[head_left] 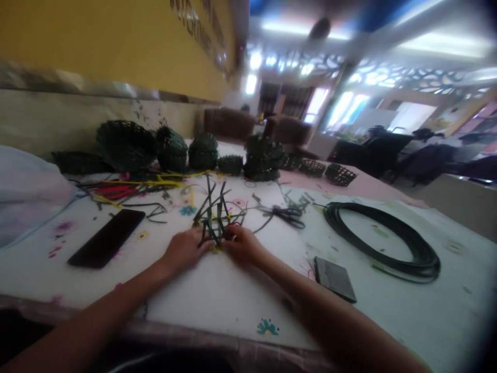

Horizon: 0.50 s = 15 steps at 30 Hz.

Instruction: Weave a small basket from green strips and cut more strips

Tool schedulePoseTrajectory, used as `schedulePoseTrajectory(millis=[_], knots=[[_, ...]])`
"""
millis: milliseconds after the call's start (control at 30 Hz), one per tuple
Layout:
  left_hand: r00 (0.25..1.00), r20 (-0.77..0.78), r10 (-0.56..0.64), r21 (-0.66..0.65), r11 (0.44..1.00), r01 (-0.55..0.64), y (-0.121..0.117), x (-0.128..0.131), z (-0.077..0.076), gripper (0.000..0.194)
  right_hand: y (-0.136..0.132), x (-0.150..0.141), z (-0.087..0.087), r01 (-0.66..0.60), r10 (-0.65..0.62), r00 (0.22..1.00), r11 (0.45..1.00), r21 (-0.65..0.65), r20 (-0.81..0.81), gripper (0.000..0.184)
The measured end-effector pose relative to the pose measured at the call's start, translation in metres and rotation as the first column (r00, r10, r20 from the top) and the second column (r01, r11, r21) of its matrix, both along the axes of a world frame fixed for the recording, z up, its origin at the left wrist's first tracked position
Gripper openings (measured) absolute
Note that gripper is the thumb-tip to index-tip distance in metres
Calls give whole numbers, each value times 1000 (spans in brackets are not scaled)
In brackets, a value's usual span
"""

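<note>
Strip weaving: the small open lattice of dark green strips [216,224], with loose ends standing up, is at the clock's centre, on the tabletop [186,316] between the hands.
Left fingers: the left hand [188,248] grasps the lattice low at its 8 o'clock side.
Right fingers: the right hand [243,246] is curled, grasping its lower edge at 4 o'clock; the exact pinch is blurred.
Near edge: it crosses at 6 o'clock, below both hands, with bare cloth between the forearms.
Left room: a black phone-like slab [106,238] lies at 9 o'clock, with open cloth between it and the left hand; red strips [116,190] and yellow strips [166,183] lie at 10.
Right room: a tied strip bundle [283,213] is at 2 o'clock, a large dark coil [382,241] at 3, a grey block [334,280] at 4.
Far side: dark woven baskets [126,145] line up from 10 to 2 o'clock.
Writing: the yellow board [116,46] at 11 o'clock bears slanted letters, seemingly starting "INTER"; the rest is blurred.
Surface: pale cloth, printed with pink, yellow and blue flowers.
Room: brown chairs [229,124] at 12; seated people [427,137], patterned openings and bright ceiling lights towards 1 and 2.
</note>
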<state>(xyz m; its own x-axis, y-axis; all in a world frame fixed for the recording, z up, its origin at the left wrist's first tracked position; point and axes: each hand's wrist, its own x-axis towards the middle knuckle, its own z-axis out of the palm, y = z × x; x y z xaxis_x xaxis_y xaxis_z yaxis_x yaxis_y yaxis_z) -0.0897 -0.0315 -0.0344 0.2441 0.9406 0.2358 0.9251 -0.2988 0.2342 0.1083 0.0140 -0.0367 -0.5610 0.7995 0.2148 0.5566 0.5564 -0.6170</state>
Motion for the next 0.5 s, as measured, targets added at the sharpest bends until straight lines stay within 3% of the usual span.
schedulePoseTrajectory(millis=[133,233,267,367,500], knots=[[981,145,-125,135,985,106,-12,-19,-5,21,-38,13,3,-9,6,1000,991,135,22,29],[939,200,-280,167,954,249,-22,-43,-4,25,-61,31,3,-25,7,995,985,170,104,7],[929,214,-303,160,949,273,-26,-52,-3,25,-65,39,2,-7,-13,993,986,168,120,13],[940,293,-175,144,980,137,-30,-76,-2,28,-65,58,2,123,-138,986,981,148,96,23],[908,413,69,66,992,-106,-9,-90,-1,37,-41,67,2,301,-301,954,952,53,-12,15]])
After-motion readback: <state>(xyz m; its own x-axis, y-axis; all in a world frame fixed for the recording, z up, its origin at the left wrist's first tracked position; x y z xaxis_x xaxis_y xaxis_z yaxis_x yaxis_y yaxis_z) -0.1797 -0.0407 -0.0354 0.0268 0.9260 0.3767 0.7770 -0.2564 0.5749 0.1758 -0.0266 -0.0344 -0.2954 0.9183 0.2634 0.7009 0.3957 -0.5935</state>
